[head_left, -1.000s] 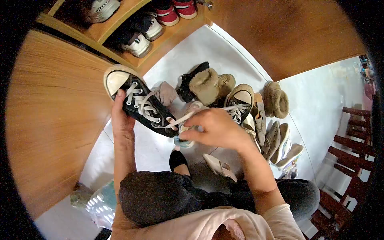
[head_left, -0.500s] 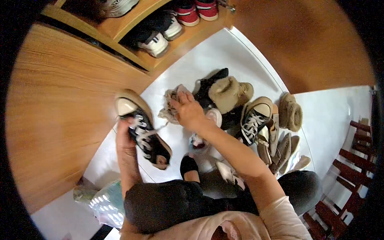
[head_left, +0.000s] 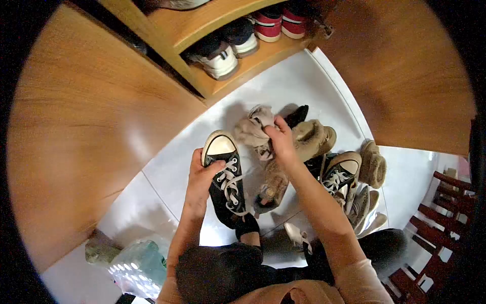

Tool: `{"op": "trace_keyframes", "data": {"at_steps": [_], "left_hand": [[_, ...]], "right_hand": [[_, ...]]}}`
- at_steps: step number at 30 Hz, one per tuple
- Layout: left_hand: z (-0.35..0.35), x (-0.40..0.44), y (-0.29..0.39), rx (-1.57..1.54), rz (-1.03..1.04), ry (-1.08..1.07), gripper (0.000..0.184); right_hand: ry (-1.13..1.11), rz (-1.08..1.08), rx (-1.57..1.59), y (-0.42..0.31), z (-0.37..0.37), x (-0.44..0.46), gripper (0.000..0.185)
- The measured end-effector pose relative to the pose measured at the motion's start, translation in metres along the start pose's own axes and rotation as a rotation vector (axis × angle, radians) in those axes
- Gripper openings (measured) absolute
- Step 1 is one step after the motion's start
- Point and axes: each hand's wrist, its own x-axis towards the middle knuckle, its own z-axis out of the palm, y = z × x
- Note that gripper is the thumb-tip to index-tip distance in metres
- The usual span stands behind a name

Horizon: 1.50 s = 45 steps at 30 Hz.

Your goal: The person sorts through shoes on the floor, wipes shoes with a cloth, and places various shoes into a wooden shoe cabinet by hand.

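1. Two hands are in view, both the person's own, and each has hold of one thing.
2. The left hand (head_left: pixel 202 177) is closed around one black sneaker (head_left: pixel 226 185), its thumb pressed across the front near the laces; the other fingers are mostly hidden along the side.
3. That sneaker is held up above the pale floor (head_left: pixel 152 202), left of the shoe cluster, its white toe cap pointing away from the person and its heel toward them.
4. The right hand (head_left: pixel 281 139) pinches one crumpled greyish cloth (head_left: pixel 253 131), thumb and forefinger drawn together on its edge; how the remaining fingers sit cannot be told. The cloth is beyond the held sneaker's toe and to its right, apart from it.
5. A second black sneaker (head_left: pixel 340 172) lies on the floor, making two of this kind.
6. Two tan furry boots stand out: one near boot (head_left: pixel 311 141) beside the right wrist, one far boot (head_left: pixel 373 164) past the second sneaker.
7. Several pale shoes (head_left: pixel 360 207) overlap beside it, too crowded to count.
8. On the cabinet's lower shelf (head_left: pixel 258 58) are two red shoes (head_left: pixel 268 26) and two white-heeled shoes (head_left: pixel 221 63).
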Motion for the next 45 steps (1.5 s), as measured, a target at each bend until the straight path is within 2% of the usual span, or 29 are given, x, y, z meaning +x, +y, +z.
{"op": "trace_keyframes", "data": {"at_steps": [1,5,6,9,10,12,13,15,16,17,19,21,23,24,25,27,29,31,32,34,36,37,38,39,40,41,43,44,45], "left_hand": [[0.006,0.001,-0.001,0.058,-0.033,0.025,0.038],[0.037,0.009,-0.008,0.241,0.018,-0.112,0.033],[0.053,0.001,0.0,0.191,0.002,-0.064,0.032],[0.061,-0.006,0.0,0.148,-0.009,-0.066,0.033],[0.061,-0.006,0.006,0.238,0.001,-0.092,0.033],[0.078,-0.016,0.023,0.283,0.039,-0.118,0.032],[0.09,-0.025,0.035,0.316,0.059,-0.134,0.032],[0.108,-0.033,0.052,0.382,0.141,-0.206,0.032],[0.116,-0.036,0.06,0.424,0.228,-0.268,0.032],[0.125,-0.04,0.066,0.463,0.311,-0.327,0.032],[0.133,-0.036,0.068,0.425,0.267,-0.298,0.033],[0.145,-0.038,0.072,0.322,0.221,-0.318,0.034],[0.165,-0.047,0.074,0.518,0.357,-0.312,0.034],[0.175,-0.054,0.074,0.566,0.404,-0.301,0.034],[0.182,-0.061,0.077,0.581,0.406,-0.298,0.034],[0.195,-0.072,0.084,0.662,0.243,-0.283,0.034],[0.202,-0.076,0.084,0.656,0.226,-0.31,0.036],[0.214,-0.083,0.089,0.628,0.246,-0.399,0.038],[0.214,-0.08,0.089,0.591,0.27,-0.392,0.047],[0.214,-0.079,0.094,0.383,0.238,-0.443,0.056],[0.214,-0.073,0.094,0.271,0.181,-0.403,0.056],[0.218,-0.071,0.091,0.278,0.2,-0.286,0.05],[0.221,-0.07,0.09,0.173,0.111,-0.22,0.045],[0.225,-0.068,0.085,0.061,0.017,-0.159,0.041],[0.251,-0.103,0.08,0.115,0.112,-0.2,0.038],[0.253,-0.088,0.073,-0.014,-0.022,-0.18,0.038],[0.24,-0.069,0.053,0.126,0.076,-0.279,0.037],[0.239,-0.073,0.04,0.031,0.073,-0.297,0.038],[0.247,-0.088,0.034,0.207,0.25,-0.273,0.042]], "right_hand": [[0.011,0.0,-0.009,-0.016,0.001,-0.014,0.033],[-0.125,-0.717,-0.656,-0.013,0.015,-0.043,0.047],[-0.094,-0.673,-0.789,-0.015,0.02,-0.052,0.051],[0.024,-0.762,-0.782,-0.02,0.019,-0.052,0.046],[0.037,-0.773,-0.77,-0.02,0.017,-0.049,0.046],[0.167,-0.673,-0.471,-0.03,0.012,-0.028,0.04],[0.208,-0.539,-0.214,-0.043,0.01,-0.017,0.03],[0.191,-0.583,0.091,-0.065,-0.002,-0.015,0.032],[0.29,-0.449,0.09,-0.074,-0.007,-0.021,0.03],[0.295,-0.461,0.101,-0.082,-0.015,-0.03,0.03],[0.239,-0.757,0.318,-0.118,-0.025,-0.073,0.034],[0.18,-0.747,0.365,-0.128,-0.036,-0.092,0.043],[0.238,-1.113,-0.36,-0.121,-0.041,-0.091,0.048],[0.397,-1.218,-0.496,-0.129,-0.039,-0.101,0.048],[0.4,-1.216,-0.481,-0.124,-0.042,-0.095,0.048],[0.18,-0.87,0.123,-0.126,-0.049,-0.076,0.043],[0.154,-0.595,0.511,-0.14,-0.063,-0.072,0.035],[0.109,-0.475,0.614,-0.15,-0.078,-0.071,0.043],[0.108,-0.482,0.646,-0.153,-0.082,-0.074,0.043],[0.085,-0.315,0.986,-0.165,-0.084,-0.099,0.056],[-0.029,-0.405,0.892,-0.166,-0.086,-0.108,0.061],[-0.132,-0.495,0.769,-0.164,-0.086,-0.113,0.066],[-0.249,-0.424,0.622,-0.159,-0.082,-0.118,0.07],[-0.18,-0.624,0.559,-0.157,-0.068,-0.116,0.075],[-0.182,-0.579,0.692,-0.159,-0.065,-0.118,0.08],[-0.002,-0.615,0.636,-0.147,-0.057,-0.103,0.078],[0.197,-0.688,0.648,-0.149,-0.059,-0.105,0.072],[0.224,-0.749,0.613,-0.144,-0.06,-0.1,0.069],[0.25,-0.8,0.583,-0.14,-0.065,-0.09,0.066]]}}
